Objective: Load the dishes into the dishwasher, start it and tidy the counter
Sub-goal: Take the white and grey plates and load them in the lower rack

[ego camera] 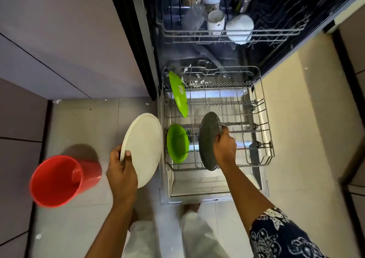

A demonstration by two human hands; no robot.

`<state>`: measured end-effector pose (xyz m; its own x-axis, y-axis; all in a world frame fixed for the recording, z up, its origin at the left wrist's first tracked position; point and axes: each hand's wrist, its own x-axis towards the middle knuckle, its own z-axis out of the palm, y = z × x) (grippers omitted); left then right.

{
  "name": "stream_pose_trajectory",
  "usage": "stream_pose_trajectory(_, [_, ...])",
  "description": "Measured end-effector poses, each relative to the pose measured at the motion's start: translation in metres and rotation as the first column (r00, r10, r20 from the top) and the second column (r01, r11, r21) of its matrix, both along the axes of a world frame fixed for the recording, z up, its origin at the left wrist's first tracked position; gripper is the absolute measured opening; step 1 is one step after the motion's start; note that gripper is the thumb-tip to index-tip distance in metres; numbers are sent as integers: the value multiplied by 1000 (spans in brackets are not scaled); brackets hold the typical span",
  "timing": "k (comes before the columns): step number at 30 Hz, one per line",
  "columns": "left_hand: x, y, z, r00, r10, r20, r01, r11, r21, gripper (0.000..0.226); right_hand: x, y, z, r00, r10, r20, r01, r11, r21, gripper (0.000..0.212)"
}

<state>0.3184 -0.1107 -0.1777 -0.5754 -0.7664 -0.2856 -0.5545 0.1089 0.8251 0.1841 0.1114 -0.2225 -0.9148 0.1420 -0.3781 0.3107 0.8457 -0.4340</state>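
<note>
The dishwasher stands open with its lower rack (264, 139) pulled out over the door. My right hand (225, 146) grips a dark grey speckled plate (209, 137) by its rim, holding it upright among the rack's front tines. My left hand (121, 171) grips a large white plate (144, 149) by its edge, tilted, just left of the rack above the floor. A green plate (178, 94) stands on edge at the rack's back left. A green bowl (177, 142) sits tilted at the front left, beside the grey plate.
The upper rack (233, 33) holds white cups, a glass and a patterned tumbler. A red bucket (59, 180) stands on the tiled floor to the left. Grey cabinet fronts run along the left. My feet are at the edge of the open dishwasher door (197, 194).
</note>
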Motion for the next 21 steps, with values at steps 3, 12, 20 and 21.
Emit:
stream_pose_trajectory(3, [-3,0,-15,1000,24,3,-24,1000,10,15,-6,-5,-18,999,43,-3,-43,999,10,30])
stream_pose_trajectory(12, [4,-3,-40,996,90,-13,-89,995,45,16,-11,-28,-51,990,143,8,-143,987,77,31])
stream_pose_trajectory(20, [15,-10,-43,993,116,-24,-115,992,52,18,7,-38,-69,979,199,44,-203,974,97,37])
stream_pose_trajectory(21, [16,-11,-44,993,115,-24,-113,992,53,18,9,-40,-70,984,173,39,-175,983,53,34])
